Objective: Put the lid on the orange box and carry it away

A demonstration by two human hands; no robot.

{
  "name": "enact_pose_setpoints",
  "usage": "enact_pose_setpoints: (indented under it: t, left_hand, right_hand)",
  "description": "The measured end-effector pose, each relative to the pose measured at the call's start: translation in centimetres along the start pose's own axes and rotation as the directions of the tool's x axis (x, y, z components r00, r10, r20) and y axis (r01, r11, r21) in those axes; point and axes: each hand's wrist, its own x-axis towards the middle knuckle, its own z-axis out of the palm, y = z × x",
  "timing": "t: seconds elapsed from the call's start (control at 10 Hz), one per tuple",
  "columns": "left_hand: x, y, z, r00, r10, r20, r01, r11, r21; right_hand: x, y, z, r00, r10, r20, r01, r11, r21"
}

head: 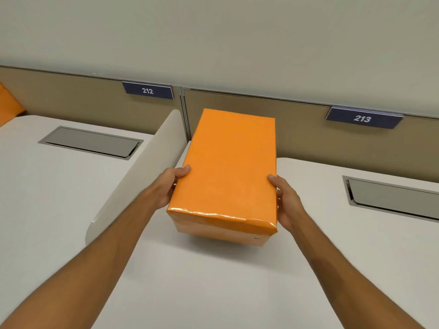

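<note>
The orange box (228, 172) has its lid on and is held lengthwise in front of me, raised a little above the white desk (213, 281), with a shadow under its near end. My left hand (169, 186) grips its left side, thumb on the lid. My right hand (286, 203) grips its right side, thumb at the lid's edge. The lid's near edge is crumpled.
A white curved divider (133, 172) separates this desk from the one on the left. Each desk has a grey cable hatch (91, 142) (392, 197). Tan back panels carry signs 212 (147, 90) and 213 (362, 118). Another orange object (8, 105) shows at far left.
</note>
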Motion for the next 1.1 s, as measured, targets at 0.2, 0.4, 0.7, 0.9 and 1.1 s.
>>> enact_pose_setpoints:
  t: [0.2,0.4,0.7,0.9,1.1]
  left_hand:
    - [2.7,1.6,-2.8,0.999,-0.032,-0.029,0.032,0.999,-0.024]
    - [4.3,2.1,-3.8,0.996,-0.058,-0.061,0.058,0.998,0.003]
    - [4.8,1.1,-4.4,0.989,-0.102,-0.109,0.108,0.993,0.044]
    - [4.4,1.5,-3.7,0.986,-0.085,-0.141,0.100,0.989,0.104]
    - [3.6,1.4,-1.8,0.884,0.295,-0.362,-0.002,0.778,0.628]
  right_hand:
    - [4.1,0.8,3.4,1.000,0.011,0.003,-0.010,0.999,-0.039]
    - [5.7,1.9,4.3,0.999,0.037,-0.008,-0.037,0.999,-0.037]
    - [5.9,3.0,4.5,0.997,0.079,-0.023,-0.081,0.992,-0.095]
    - [5.5,2.3,4.4,0.996,0.089,-0.014,-0.091,0.978,-0.186]
    - [4.6,1.0,4.5,0.995,-0.036,-0.090,-0.001,0.927,-0.376]
